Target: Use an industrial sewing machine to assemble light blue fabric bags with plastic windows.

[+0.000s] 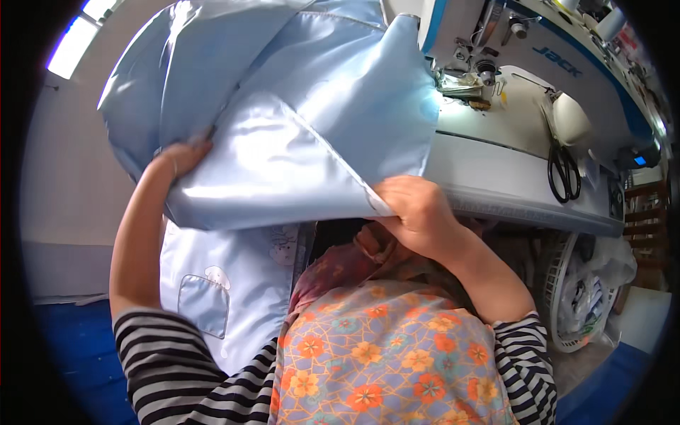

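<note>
A large sheet of shiny light blue fabric (pixel 283 177) spreads from the front of the sewing table to the far left, partly folded over itself. My right hand (pixel 416 209) is closed round its near edge, where a seamed strip ends. Toward the left, my left hand (pixel 183 157) grips a fold of the same cloth, its fingertips partly hidden. More pale blue cloth (pixel 248 304) with a small pocket and printed animal figures hangs below, left of my lap. The sewing machine's (pixel 538 49) lit needle area is just right of the fabric, whose edge reaches close to it.
Black-handled scissors (pixel 563 173) lie on the machine table (pixel 489 170) at the right. Beneath the table's right end stands a white plastic basket (pixel 556 290) with plastic bags and scraps. A pale wall (pixel 71 177) and blue floor (pixel 64 354) are at the left.
</note>
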Motion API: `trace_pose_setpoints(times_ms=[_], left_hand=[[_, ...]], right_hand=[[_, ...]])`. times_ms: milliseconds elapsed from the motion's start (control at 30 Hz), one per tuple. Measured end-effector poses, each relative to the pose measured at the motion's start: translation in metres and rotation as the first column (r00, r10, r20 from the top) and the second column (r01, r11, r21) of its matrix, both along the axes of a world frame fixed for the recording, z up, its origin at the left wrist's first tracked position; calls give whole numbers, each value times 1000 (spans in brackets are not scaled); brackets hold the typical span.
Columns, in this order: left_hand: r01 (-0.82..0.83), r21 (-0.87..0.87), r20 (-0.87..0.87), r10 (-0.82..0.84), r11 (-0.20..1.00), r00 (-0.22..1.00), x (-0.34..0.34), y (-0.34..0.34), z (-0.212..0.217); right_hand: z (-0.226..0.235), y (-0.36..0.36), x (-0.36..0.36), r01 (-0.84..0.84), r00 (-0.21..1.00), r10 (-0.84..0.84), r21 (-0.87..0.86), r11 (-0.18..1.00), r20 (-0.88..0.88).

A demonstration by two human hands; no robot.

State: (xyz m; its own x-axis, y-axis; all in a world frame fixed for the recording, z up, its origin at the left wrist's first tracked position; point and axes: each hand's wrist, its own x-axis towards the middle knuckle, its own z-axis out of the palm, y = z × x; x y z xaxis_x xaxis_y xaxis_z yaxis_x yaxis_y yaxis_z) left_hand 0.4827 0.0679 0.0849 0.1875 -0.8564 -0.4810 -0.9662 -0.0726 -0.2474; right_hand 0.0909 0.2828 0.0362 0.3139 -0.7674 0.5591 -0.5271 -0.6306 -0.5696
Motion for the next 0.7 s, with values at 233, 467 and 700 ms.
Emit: trace_pose_setpoints(times_ms=[233, 467, 700], left_hand=[[702, 198, -16, -714, 684, 700, -52, 53, -2], [343, -820, -89, -694, 458, 714, -212, -83, -32], [323, -791, -109, -640, 520, 761, -209, -163, -49]], right_hand=[[1, 36, -42, -184, 983, 172, 283, 941, 65], [21, 54, -22, -182, 982, 157, 304, 935, 104], [6, 60, -18, -136, 981, 82, 319, 938, 177]])
